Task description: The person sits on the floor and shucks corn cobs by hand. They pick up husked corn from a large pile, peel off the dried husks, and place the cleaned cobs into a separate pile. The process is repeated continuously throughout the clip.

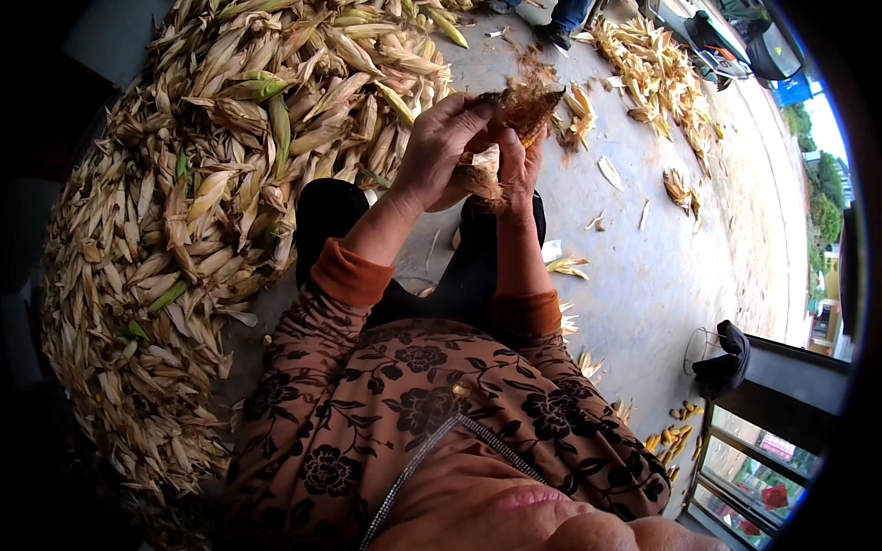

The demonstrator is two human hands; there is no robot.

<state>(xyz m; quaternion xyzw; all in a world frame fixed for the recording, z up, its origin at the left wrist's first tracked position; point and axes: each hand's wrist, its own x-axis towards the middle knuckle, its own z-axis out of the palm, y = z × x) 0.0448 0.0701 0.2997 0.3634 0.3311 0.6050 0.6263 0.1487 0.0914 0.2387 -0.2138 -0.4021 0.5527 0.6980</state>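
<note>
Both of my hands are on one partly husked ear of corn (532, 136), held out past my knees. My left hand (437, 148) pinches its husk and silk with thumb and fingers. My right hand (518, 169) wraps the ear from the other side, thumb on top, and a few yellow kernels show above that thumb. Brown corn silk (527, 103) bunches around the dark tip. Pale husk (482, 169) hangs between my two hands, with more silk below. The fingers cover most of the ear.
A large heap of unhusked corn (241, 158) fills the left side. Stripped husks (651, 72) lie at the upper right, near another person's shoe (553, 36). Bare yellow cobs (668, 441) sit at the lower right by a dark cloth (723, 361). A parked motorbike (716, 48) stands beyond.
</note>
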